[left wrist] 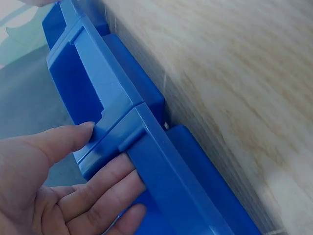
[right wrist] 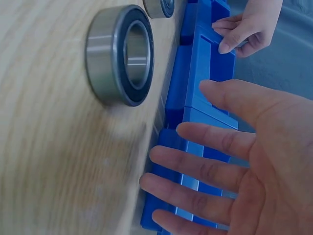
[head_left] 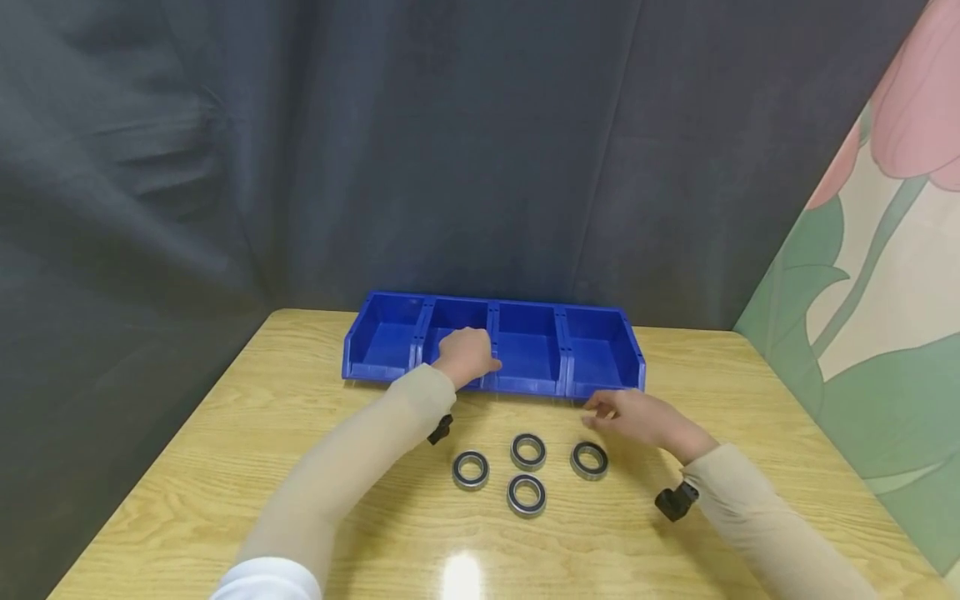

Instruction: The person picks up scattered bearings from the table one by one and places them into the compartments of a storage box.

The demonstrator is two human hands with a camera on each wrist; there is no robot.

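Observation:
A row of blue storage bins point(head_left: 528, 385) stands at the back of the table. My left hand point(head_left: 467, 354) is at the second bin from the left. In the left wrist view, thumb and fingers point(left wrist: 115, 193) straddle the dividing wall between two bins, fingers inside one of them. My right hand point(head_left: 637, 417) hovers just in front of the rightmost bin, fingers spread and holding nothing in the right wrist view. Several ball bearings with black seals lie flat in front of the bins; the rightmost bearing point(head_left: 576, 460) is nearest my right hand, and another bearing point(head_left: 459, 471) lies leftmost.
The wooden table point(head_left: 300, 433) carries the bins and bearings. A dark curtain point(head_left: 450, 150) hangs right behind the bins. At the right, a flower-patterned wall point(head_left: 885, 333) borders the table. Black wrist cameras point(head_left: 677, 501) sit under both forearms.

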